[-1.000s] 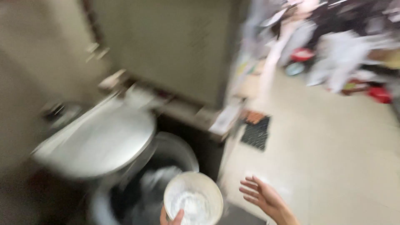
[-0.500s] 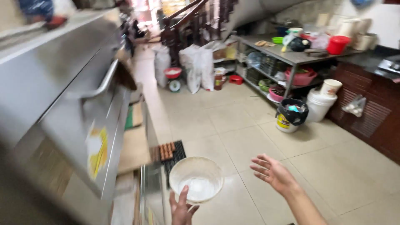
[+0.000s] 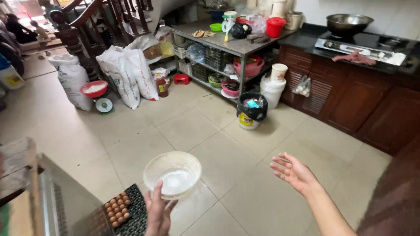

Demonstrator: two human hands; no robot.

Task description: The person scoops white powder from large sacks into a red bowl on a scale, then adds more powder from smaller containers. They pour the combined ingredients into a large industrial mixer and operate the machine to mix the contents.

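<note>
Powder, white and heaped in the bottom, is seen inside a round white bowl (image 3: 172, 174) that is held low in the middle of the head view, above the pale tiled floor (image 3: 210, 131). The bowl is gripped at its near rim by the left hand (image 3: 158, 210), whose thumb is pressed against the outer wall while the fingers are curled beneath. The right hand (image 3: 292, 171) is held apart from the bowl, to its right, palm up, with all fingers spread wide and nothing grasped.

Just left of the left hand, a black tray of brown eggs (image 3: 118, 209) is laid on the floor beside a steel cabinet (image 3: 65, 205). Farther off, 2 white sacks (image 3: 127, 74) are leaned together near a wooden staircase (image 3: 87, 26), with a 3rd sack (image 3: 72, 78) to their left. A red basin on a small scale (image 3: 94, 92) is set between them. A bucket lined with a black bag (image 3: 251, 111) is placed near a metal shelf rack (image 3: 227, 57) crowded with tubs and containers. At the right, a gas stove with a steel wok (image 3: 350, 24) is set on a dark wooden counter (image 3: 367, 100).
</note>
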